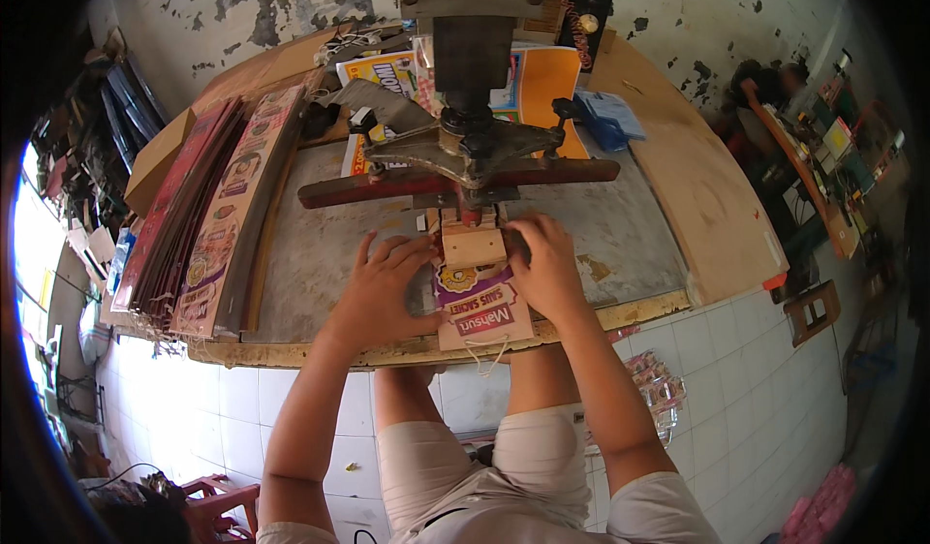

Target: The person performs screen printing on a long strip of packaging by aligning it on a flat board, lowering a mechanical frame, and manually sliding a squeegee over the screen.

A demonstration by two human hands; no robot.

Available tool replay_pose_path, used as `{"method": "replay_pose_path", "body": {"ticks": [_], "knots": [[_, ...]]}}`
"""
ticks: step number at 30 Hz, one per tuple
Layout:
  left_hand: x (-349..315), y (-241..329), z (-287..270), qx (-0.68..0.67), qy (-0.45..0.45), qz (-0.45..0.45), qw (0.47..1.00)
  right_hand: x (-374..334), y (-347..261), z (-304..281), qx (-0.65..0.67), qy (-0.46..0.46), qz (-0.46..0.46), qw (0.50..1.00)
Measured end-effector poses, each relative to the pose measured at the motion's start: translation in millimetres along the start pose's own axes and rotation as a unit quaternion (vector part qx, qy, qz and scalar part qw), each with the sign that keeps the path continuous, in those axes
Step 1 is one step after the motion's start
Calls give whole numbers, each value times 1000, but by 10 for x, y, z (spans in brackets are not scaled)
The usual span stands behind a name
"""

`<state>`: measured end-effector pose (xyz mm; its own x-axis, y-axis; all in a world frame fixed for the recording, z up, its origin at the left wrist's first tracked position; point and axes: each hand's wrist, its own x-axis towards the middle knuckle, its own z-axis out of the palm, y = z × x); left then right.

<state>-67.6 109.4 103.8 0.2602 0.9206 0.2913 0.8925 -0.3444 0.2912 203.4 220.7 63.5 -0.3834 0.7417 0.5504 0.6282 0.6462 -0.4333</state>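
Observation:
A printed card in pink, purple and cream lies at the front edge of the press table, a string loop hanging from its near end. Over its far part sits a pale wooden block with small holes, right beneath the press head. To the left, my left hand is spread, its fingertips by the block and its thumb at the card's left edge. My right hand has its fingers apart along the right side of block and card. Whether either hand presses on them cannot be seen.
A red crossbar spans the press above the grey metal plate. Tall stacks of printed card strips stand at the left. Colourful printed sheets and a blue plastic packet lie behind. Clear-wrapped packs are on the tiled floor.

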Motion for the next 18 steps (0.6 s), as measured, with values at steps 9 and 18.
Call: {"method": "replay_pose_path", "body": {"ticks": [9, 18], "knots": [[123, -69, -59, 25, 5, 64, 998, -15, 8, 65, -55, -14, -20, 998], [126, -138, -12, 13, -3, 55, 998, -24, 12, 82, -67, -7, -31, 997]]}}
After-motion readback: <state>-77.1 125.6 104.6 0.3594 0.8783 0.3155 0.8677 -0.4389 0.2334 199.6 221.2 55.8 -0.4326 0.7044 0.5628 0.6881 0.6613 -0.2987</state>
